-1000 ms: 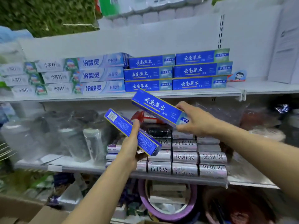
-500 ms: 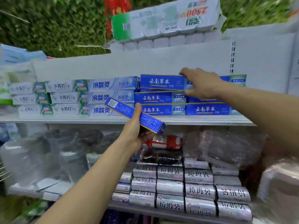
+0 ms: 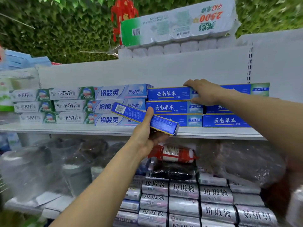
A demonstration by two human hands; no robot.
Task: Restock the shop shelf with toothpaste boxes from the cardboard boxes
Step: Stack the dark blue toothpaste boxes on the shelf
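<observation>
My left hand grips a blue toothpaste box, tilted down to the right, in front of the white shelf. My right hand holds the right end of another blue toothpaste box lying on top of the left blue stack, fingers over its top edge and thumb below. Blue boxes fill two stacks on the shelf's right part. White-and-green boxes and pale blue boxes are stacked to the left.
A pack of toilet rolls lies on the shelf unit's top. Below the shelf are plastic-wrapped goods, a red packet and rows of silver rolls. Green foliage covers the wall behind.
My right hand has carried its blue box up from in front of the shelf onto the left blue stack. My left hand has risen with its box toward the shelf edge.
</observation>
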